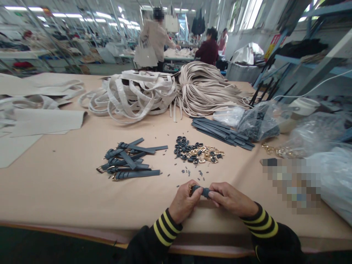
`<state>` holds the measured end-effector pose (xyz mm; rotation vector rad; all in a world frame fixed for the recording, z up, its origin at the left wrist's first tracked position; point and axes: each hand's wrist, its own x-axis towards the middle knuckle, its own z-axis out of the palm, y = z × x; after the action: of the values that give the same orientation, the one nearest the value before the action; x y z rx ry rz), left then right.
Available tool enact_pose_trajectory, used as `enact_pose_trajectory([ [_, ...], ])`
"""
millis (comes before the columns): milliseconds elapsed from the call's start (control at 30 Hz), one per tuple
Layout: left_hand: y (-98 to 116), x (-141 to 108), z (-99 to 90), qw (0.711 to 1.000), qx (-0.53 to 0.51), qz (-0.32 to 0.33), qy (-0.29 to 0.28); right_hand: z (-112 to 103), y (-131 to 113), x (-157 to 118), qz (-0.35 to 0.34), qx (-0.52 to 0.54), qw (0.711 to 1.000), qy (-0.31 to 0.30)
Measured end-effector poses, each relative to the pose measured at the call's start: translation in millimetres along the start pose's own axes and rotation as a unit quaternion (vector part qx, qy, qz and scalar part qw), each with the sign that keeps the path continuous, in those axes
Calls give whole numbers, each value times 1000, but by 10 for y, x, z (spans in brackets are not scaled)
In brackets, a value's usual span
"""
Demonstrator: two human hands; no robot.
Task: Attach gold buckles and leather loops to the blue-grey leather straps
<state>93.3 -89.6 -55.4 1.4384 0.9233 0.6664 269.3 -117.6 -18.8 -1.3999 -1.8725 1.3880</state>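
Observation:
Between my two hands, above the table's near side, is a dark grey strap (pixel 205 192) with a gold buckle at its left end. My left hand (pixel 185 201) is closed on the buckle end. The fingers of my right hand (pixel 229 198) pinch the strap's other end, and much of it is hidden in my grip. Beyond my hands lies a pile of small dark grey loops (pixel 181 146) beside gold buckles (pixel 205 152). Further left, several finished-looking buckled straps (pixel 129 159) lie heaped. A stack of plain dark grey strips (pixel 221 132) rests behind the buckles.
White fabric straps (pixel 134 93) and a tied bundle of beige strips (pixel 203 88) cover the table's back. Beige panels (pixel 46 121) lie left. Plastic bags (pixel 330 176) and a white tub (pixel 305 106) stand right. Tiny dark bits are scattered about. People (pixel 155 40) work beyond.

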Motion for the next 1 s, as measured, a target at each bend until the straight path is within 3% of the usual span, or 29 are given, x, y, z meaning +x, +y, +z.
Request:
enact_pose_trajectory([
  [167,19,3,23,999,24,5,28,43,24,12,7,27,1000,9],
  [333,37,-28,8,999,31,11,-5,58,42,21,4,5,1000,20],
  [533,29,-44,17,998,44,39,-34,79,-6,-2,40,4,999,-23],
  [767,4,-23,-18,996,60,33,-55,160,-1,111,-10,-142,987,77],
  [900,19,5,-108,993,82,1,-80,214,15,212,-22,-114,992,57],
  [1000,137,67,-333,993,96,-4,-67,92,-14,306,-55,-93,994,33],
])
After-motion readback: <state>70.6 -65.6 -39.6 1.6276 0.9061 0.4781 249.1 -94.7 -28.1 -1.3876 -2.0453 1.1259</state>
